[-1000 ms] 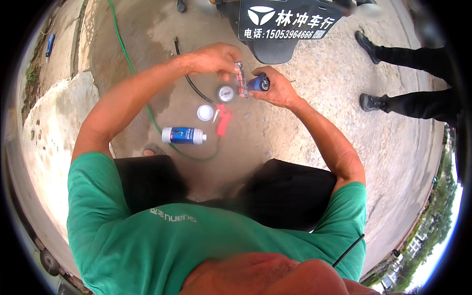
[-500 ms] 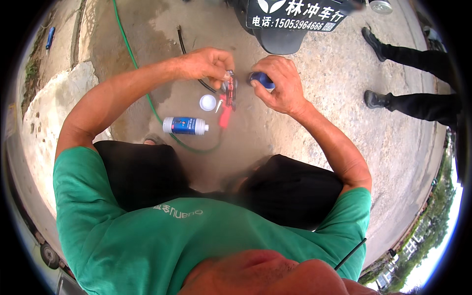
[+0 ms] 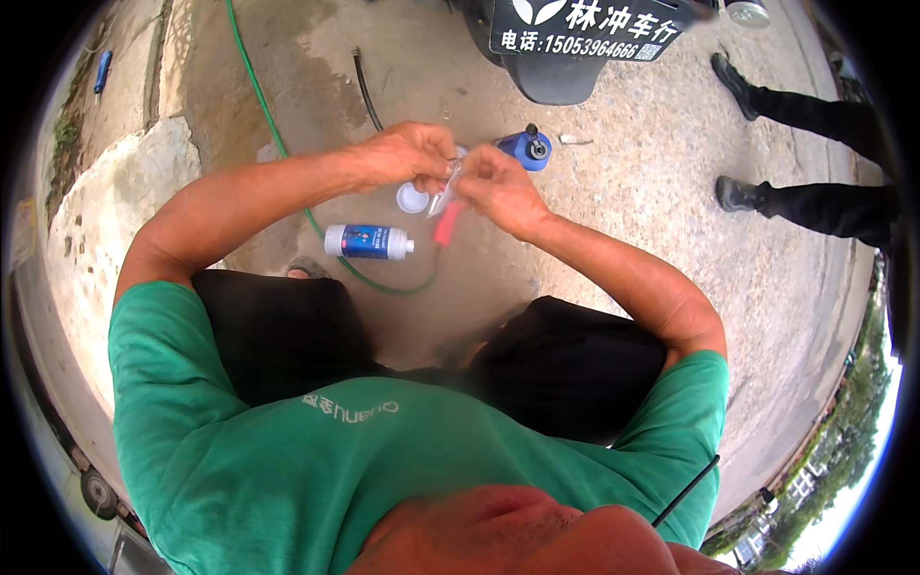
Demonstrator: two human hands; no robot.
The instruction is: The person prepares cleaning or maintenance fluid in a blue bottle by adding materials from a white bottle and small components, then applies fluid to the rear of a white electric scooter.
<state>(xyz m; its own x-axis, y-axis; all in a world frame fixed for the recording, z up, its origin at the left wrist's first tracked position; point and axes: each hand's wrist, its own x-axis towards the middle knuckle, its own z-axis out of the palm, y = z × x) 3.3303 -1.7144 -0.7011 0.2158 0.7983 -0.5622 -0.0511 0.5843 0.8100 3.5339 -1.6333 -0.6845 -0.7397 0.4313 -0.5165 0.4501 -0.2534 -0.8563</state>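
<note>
My left hand (image 3: 414, 153) and my right hand (image 3: 500, 187) meet over the ground, both closed in a pinch. Between their fingertips is a small, thin, whitish packet (image 3: 441, 198), partly covered by the fingers. Just beyond my right hand, a blue bottle (image 3: 527, 149) with a dark top rests on the concrete. Under the hands lie a round white cap (image 3: 412, 197) and a red-handled tool (image 3: 446, 228), whose other end is hidden. Closer to me, a white bottle with a blue label (image 3: 369, 241) lies on its side.
A green hose (image 3: 259, 96) curves past the white bottle, and a short black hose (image 3: 365, 91) lies farther off. A vehicle's dark mudflap (image 3: 551, 79) hangs at the far side. Another person's shoes (image 3: 736, 195) are at the right. A blue-handled tool (image 3: 102, 75) lies far left.
My right hand has let go of the blue bottle and moved left to the packet in my left hand. The packet's dark, red-marked side no longer shows.
</note>
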